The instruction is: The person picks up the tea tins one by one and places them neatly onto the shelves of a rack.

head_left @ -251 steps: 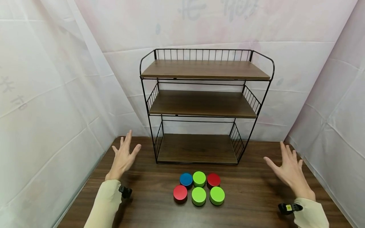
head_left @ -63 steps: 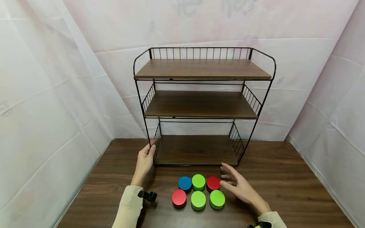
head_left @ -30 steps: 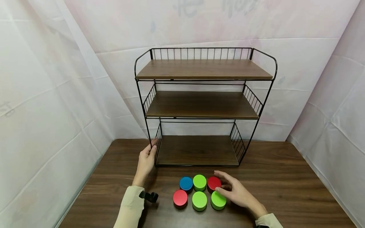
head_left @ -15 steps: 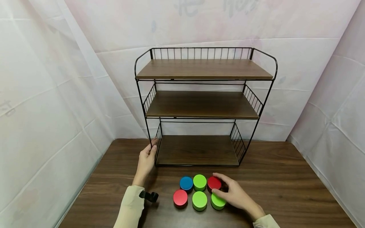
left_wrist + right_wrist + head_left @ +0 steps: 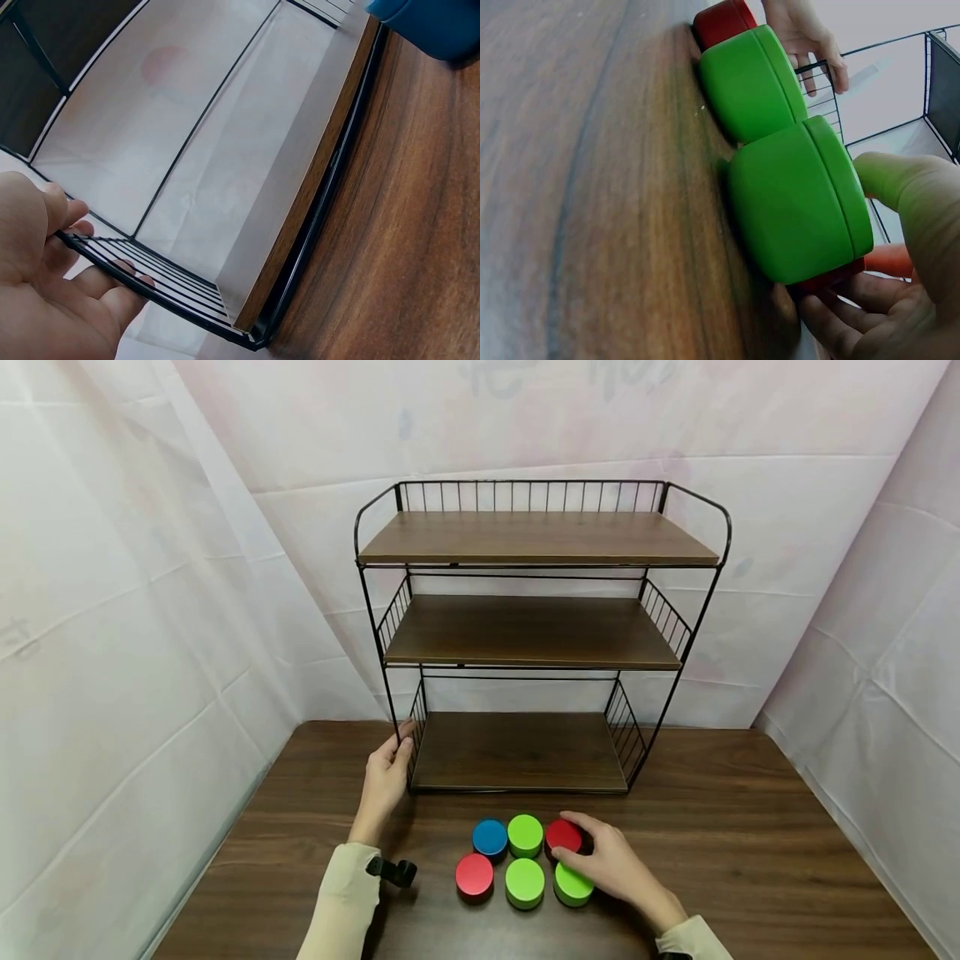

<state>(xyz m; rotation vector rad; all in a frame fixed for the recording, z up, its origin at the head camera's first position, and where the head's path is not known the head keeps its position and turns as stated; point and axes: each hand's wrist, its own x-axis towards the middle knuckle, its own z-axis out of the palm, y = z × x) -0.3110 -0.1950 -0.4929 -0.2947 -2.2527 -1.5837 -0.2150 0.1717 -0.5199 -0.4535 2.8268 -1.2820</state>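
Observation:
My left hand point(image 5: 384, 781) grips the lower left wire side of a three-tier shelf rack point(image 5: 525, 647), black wire with brown boards. In the left wrist view, its fingers curl round the rack's front bar. My right hand point(image 5: 615, 864) holds the dark red round lidded container point(image 5: 562, 834) at the back right of a group, thumb at its near side and fingers at its far side. The right wrist view shows that container mostly hidden behind a green lidded container point(image 5: 799, 202). Close by stand a blue container point(image 5: 490, 837) and a lighter red one point(image 5: 474, 875).
Two more green containers, one at the back point(image 5: 525, 834) and one at the front point(image 5: 524, 882), stand in the middle of the group. All stand on the brown wood table point(image 5: 750, 827) before the rack. White cloth point(image 5: 150, 610) hangs at the back and sides.
My left hand came from the table's left onto the rack and stays there. My right hand moved left from the table's right side, and its thumb and fingers closed round the dark red container.

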